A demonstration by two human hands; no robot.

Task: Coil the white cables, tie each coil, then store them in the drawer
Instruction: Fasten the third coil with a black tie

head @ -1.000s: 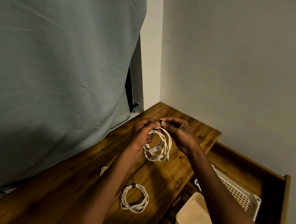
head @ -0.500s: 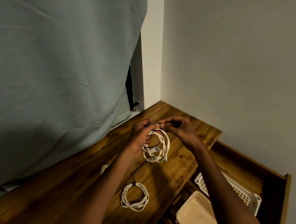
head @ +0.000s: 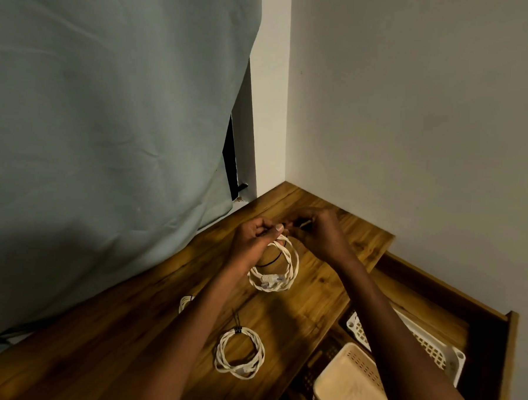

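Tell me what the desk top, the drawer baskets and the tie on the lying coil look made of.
Desk top: wood or wood-look laminate, glossy, with visible grain. Baskets: likely moulded plastic, perforated lattice walls, matte, white and beige. Tie on the lying coil: thin and black, perhaps a plastic zip tie or wire; too small to tell.

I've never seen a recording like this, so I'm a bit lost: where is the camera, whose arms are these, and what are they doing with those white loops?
There is no machine here. The camera sits on a person's head and looks forward and down, so the two arms reaching in from below are that person's own. The left hand grips the top of a coiled white cable held above a wooden desk, while the right hand pinches a thin dark tie at the same spot. A second coil, already bound with a dark tie, lies on the desk nearer the person. Part of a third coil peeks out behind the left forearm. At the right an open drawer holds plastic baskets.
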